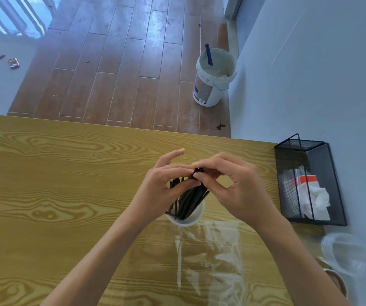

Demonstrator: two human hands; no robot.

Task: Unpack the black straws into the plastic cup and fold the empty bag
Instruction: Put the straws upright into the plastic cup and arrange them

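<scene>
Several black straws (188, 199) stand tilted in a white plastic cup (194, 217) on the wooden table (56, 195). Both hands are over the cup. My left hand (157, 191) cups the straws from the left, fingers partly spread. My right hand (239, 191) pinches the top ends of the straws between thumb and fingers. The empty clear plastic bag (210, 257) lies flat and crinkled on the table just in front of the cup, between my forearms.
A black mesh basket (310, 184) with tissues and a packet stands at the table's right edge against the wall. Clear plastic cups (343, 255) lie at the near right. Beyond the table's far edge a white paint bucket (215, 78) stands on the wooden floor.
</scene>
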